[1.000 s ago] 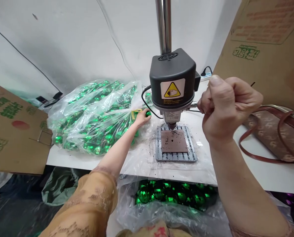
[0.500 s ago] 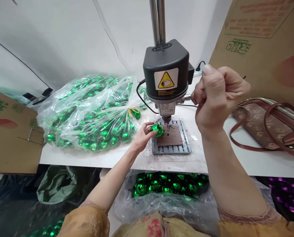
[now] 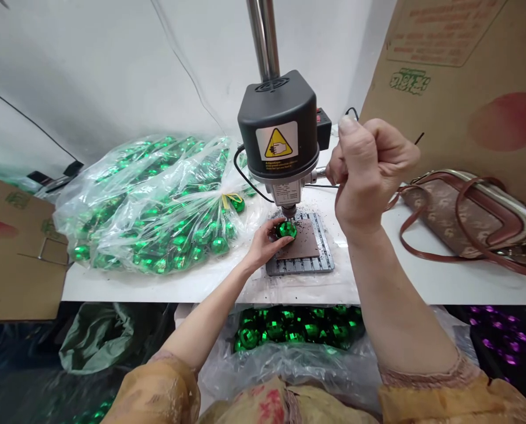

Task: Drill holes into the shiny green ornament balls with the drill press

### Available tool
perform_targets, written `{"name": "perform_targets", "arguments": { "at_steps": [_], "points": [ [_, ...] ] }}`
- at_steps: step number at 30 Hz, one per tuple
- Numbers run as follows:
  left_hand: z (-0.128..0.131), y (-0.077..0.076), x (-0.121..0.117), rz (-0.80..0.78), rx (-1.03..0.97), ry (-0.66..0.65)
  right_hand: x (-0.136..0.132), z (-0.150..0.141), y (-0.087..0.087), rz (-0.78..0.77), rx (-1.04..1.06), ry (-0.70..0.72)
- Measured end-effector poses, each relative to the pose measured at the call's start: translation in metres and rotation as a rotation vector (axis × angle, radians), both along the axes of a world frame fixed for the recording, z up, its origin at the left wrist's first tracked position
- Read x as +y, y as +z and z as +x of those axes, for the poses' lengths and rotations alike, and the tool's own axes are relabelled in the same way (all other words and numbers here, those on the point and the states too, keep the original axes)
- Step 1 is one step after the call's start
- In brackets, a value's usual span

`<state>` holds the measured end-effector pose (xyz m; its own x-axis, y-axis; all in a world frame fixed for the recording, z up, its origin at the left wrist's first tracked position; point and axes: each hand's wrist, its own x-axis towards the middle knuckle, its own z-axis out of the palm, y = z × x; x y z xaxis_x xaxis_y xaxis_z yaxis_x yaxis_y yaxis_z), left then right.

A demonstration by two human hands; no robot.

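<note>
Between the thumb and fingers of my left hand is a shiny green faceted ball. It sits under the chuck of a black bench drill press, over a brown board on the slotted grey base plate. Dark shavings lie scattered around it. Whether the drill bit touches the ball I cannot tell. My right hand is raised at the drill's right side, its fingers wrapped round the feed handle, which is mostly hidden by the hand.
A tied clear bag of green balls lies left on the white table. Below the front edge is an open plastic bag of green balls. A brown handbag and a cardboard box stand right; another box is left.
My left hand has moved the green ball from the board's left side to under the chuck. My right hand stays on the feed handle. The view has shifted slightly right.
</note>
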<state>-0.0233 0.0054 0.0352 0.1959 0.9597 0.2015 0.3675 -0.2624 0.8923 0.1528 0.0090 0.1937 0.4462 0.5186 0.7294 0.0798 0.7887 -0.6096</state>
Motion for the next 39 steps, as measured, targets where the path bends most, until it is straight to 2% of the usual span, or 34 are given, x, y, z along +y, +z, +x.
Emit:
{"name": "perform_targets", "arguments": {
  "at_steps": [4, 7, 13, 18, 25, 30, 39],
  "points": [
    [0.006, -0.002, -0.001, 0.04, 0.016, 0.057, 0.001, 0.0, -0.002, -0.011, 0.021, 0.017],
    [0.009, -0.004, -0.002, 0.052, 0.04, 0.052, 0.0, -0.001, -0.001, -0.019, 0.03, 0.019],
    [0.01, -0.018, -0.006, 0.04, -0.081, 0.026, -0.002, -0.002, 0.004, 0.093, 0.104, 0.092],
    [0.007, -0.028, -0.004, 0.001, -0.18, 0.06, -0.004, -0.002, 0.005, 0.005, 0.059, 0.028],
    [0.005, -0.025, 0.0, -0.033, -0.199, -0.012, 0.007, 0.0, 0.022, 0.011, 0.106, 0.073],
    [0.006, -0.023, 0.002, -0.027, -0.162, -0.007, 0.019, 0.002, 0.036, -0.102, 0.095, 0.11],
    [0.022, -0.017, -0.007, 0.054, -0.063, -0.01, 0.02, 0.003, 0.039, -0.141, 0.062, 0.085]
  ]
}}
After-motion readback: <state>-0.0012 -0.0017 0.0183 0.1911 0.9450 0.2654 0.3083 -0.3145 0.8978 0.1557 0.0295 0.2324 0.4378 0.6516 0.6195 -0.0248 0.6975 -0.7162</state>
